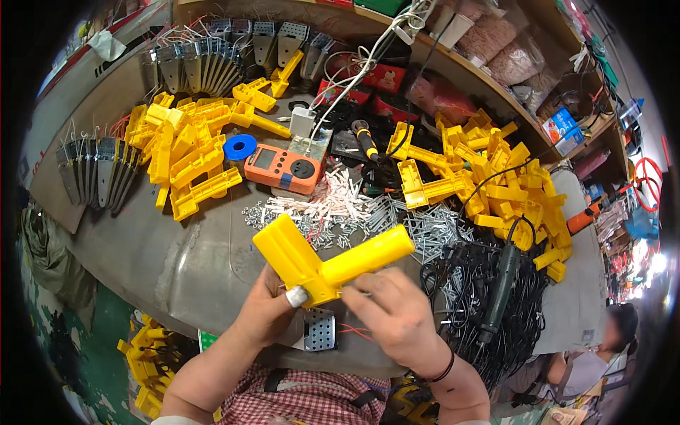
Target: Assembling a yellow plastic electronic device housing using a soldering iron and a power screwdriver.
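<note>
My left hand (268, 308), its thumb wrapped in white tape, grips a yellow plastic housing (294, 255) by its lower end. The housing has a broad block and a round handle tube that points up to the right. Close below that tube is my right hand (393, 315), fingers curled together and slightly blurred; what they hold, if anything, is hidden. Beneath both hands a perforated metal plate (320, 329) lies at the table's near edge, with thin red wires (354, 331) beside it.
Yellow housings pile up at left (195, 145) and right (489, 166). Loose screws (425, 227), white sleeves (340, 202), an orange meter (283, 168) and a blue spool (239, 147) lie beyond my hands. A dark power screwdriver (501, 290) rests on black cables (524, 319).
</note>
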`<state>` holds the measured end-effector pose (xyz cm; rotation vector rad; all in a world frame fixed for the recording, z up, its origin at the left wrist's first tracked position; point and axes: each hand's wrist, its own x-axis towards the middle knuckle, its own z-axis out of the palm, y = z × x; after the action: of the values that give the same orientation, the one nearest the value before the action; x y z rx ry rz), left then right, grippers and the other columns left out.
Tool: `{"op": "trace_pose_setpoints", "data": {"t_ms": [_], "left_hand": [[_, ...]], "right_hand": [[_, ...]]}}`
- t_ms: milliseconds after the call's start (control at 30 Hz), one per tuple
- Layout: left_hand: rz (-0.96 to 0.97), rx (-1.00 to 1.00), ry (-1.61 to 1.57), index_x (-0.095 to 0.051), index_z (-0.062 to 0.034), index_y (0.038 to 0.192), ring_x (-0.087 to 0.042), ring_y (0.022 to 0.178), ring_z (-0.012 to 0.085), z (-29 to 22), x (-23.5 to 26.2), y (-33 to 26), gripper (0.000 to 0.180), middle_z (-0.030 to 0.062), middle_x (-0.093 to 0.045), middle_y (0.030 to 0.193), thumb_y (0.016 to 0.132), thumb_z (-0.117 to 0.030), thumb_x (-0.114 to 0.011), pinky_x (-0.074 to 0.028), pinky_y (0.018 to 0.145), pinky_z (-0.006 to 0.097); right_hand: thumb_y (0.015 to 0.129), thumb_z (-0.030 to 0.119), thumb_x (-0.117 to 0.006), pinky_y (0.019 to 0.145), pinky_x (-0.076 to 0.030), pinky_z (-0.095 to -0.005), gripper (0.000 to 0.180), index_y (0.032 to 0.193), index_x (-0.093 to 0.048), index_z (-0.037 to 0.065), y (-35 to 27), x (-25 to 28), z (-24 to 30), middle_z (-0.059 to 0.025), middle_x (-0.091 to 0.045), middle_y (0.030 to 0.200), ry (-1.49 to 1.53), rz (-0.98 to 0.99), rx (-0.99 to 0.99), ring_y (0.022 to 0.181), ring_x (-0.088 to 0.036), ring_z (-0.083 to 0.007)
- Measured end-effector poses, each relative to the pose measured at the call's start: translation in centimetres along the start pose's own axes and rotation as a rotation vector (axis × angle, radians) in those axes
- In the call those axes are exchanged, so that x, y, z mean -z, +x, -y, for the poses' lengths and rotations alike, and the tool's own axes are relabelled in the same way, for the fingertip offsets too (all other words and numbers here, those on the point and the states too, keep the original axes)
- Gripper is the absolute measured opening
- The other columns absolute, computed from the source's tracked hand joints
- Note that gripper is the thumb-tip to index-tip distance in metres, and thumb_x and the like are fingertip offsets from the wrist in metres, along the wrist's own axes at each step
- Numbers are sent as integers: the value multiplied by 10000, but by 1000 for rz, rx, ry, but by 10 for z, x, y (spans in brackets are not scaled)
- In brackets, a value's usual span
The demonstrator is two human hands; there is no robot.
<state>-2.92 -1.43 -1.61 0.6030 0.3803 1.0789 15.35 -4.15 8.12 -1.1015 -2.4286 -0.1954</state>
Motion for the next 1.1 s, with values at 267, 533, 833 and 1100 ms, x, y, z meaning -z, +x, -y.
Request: {"op": "trace_pose_setpoints", "data": {"t_ms": [267, 533, 833, 1100], "left_hand": [[-42, -71, 2, -316, -56, 1286, -503, 1120, 236, 15, -11, 1, 614, 95, -490, 1206, 785, -104, -668, -391, 971, 388], [-238, -190, 385, -326, -22, 1277, -514, 1096, 200, 14, -12, -3, 621, 103, -499, 1186, 783, -126, -687, -426, 931, 358], [448, -191, 1675, -350, 18, 1290, -399, 1174, 376, -3, -14, -12, 938, 208, -431, 1231, 577, -409, -787, -281, 1003, 465], [435, -119, 1745, -485, -3, 1124, -481, 1019, 294, 9, -12, -11, 691, 127, -523, 1066, 565, -289, -774, -347, 878, 425]], "right_hand": [[852, 47, -601, 608, -525, -266, 169, 979, -505, -10, -12, -32, 12, -137, -634, 804, 891, -303, -697, 669, -652, -199], [728, 119, -659, 840, -439, -383, 247, 969, -638, 66, -31, -30, 13, -65, -605, 1007, 47, -250, -427, 977, -550, -272], [755, 138, -522, 898, -410, -400, 414, 1125, -547, -45, -40, 33, -2, -140, -566, 1046, -87, 313, -205, 998, -540, -266], [763, 111, -500, 905, -376, -378, 392, 1108, -549, -68, -59, 13, 1, -129, -564, 1033, 19, 455, -303, 993, -529, -241]]}}
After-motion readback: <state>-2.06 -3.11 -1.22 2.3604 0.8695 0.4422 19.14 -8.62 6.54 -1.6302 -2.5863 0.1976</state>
